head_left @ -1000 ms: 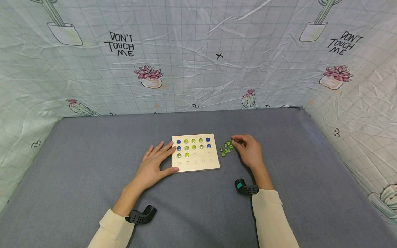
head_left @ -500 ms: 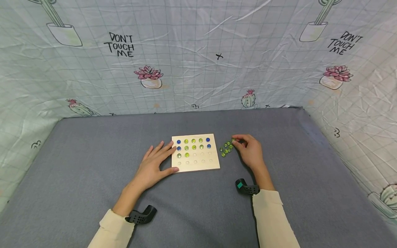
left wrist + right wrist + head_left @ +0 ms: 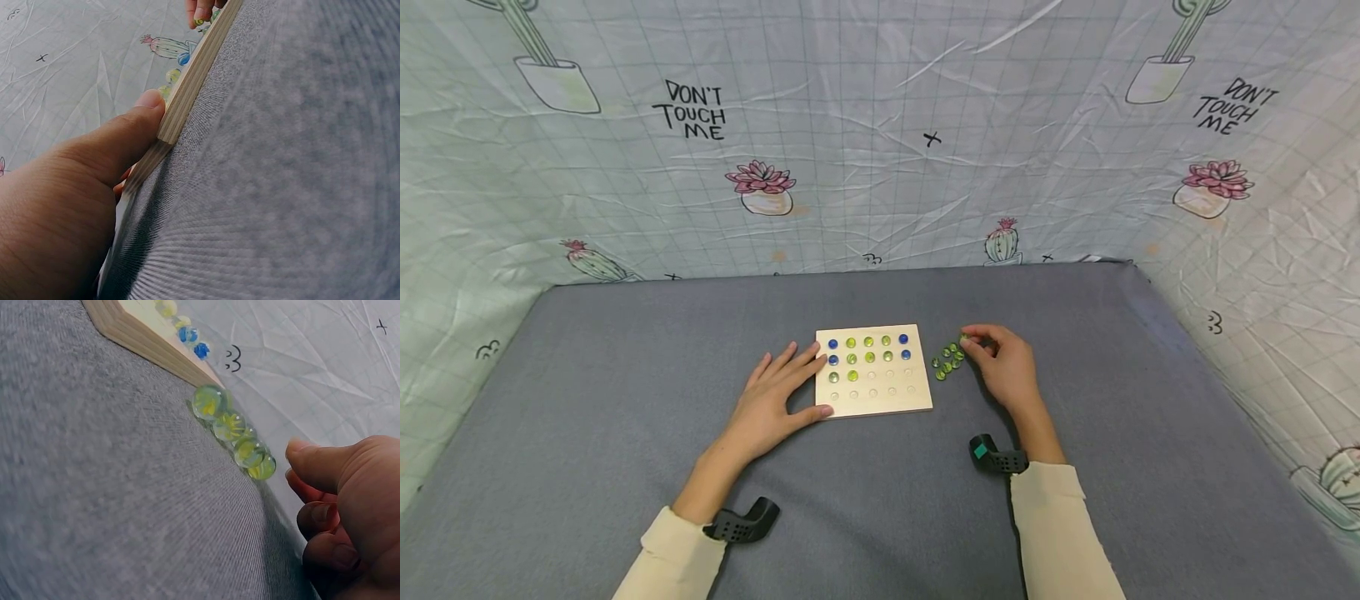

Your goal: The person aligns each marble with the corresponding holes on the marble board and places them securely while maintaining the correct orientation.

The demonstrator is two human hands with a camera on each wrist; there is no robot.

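- We see the wooden board [image 3: 880, 405] on the counter [image 3: 880, 500], blue marbles [image 3: 903, 339] and green marbles [image 3: 869, 357] seated in it.
- At the board's left edge, the left hand [image 3: 772, 408] rests, grip relaxed, fingers spread.
- Right of the board, the right hand [image 3: 1006, 367] pinches one marble [image 3: 964, 337] near loose marbles [image 3: 947, 367].

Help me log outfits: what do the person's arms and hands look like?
The left sleeve and right sleeve are cream. The left wristband and right wristband are black and perforated, the right with a teal patch. Left hand and right hand: gloveless.

Head view forward-down; close wrist views share board [image 3: 882, 384]
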